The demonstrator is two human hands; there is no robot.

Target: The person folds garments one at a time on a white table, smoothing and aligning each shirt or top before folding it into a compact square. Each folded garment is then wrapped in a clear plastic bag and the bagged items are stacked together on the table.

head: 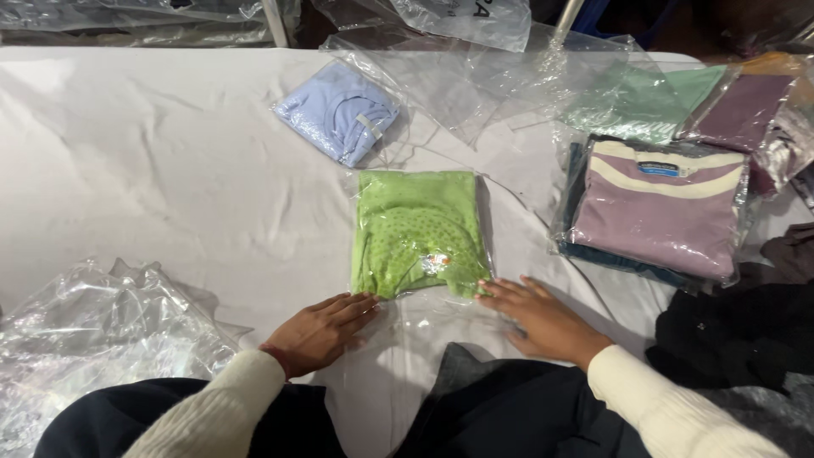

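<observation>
A folded green garment (420, 229) lies in a clear plastic bag in the middle of the white-covered table (170, 170). My left hand (320, 331) rests flat on the bag's open near flap, fingers pointing toward the garment's lower left corner. My right hand (543, 322) lies flat on the table by the bag's lower right corner, fingertips touching the plastic. Neither hand grips anything. Both arms wear cream knit sleeves.
A bagged pale blue garment (339, 110) lies beyond the green one. A stack of bagged clothes topped by a mauve sweater (657, 212) sits at right, with mint and maroon ones behind. Loose clear bags (93, 331) lie at left. Dark clothing (738, 331) is at lower right.
</observation>
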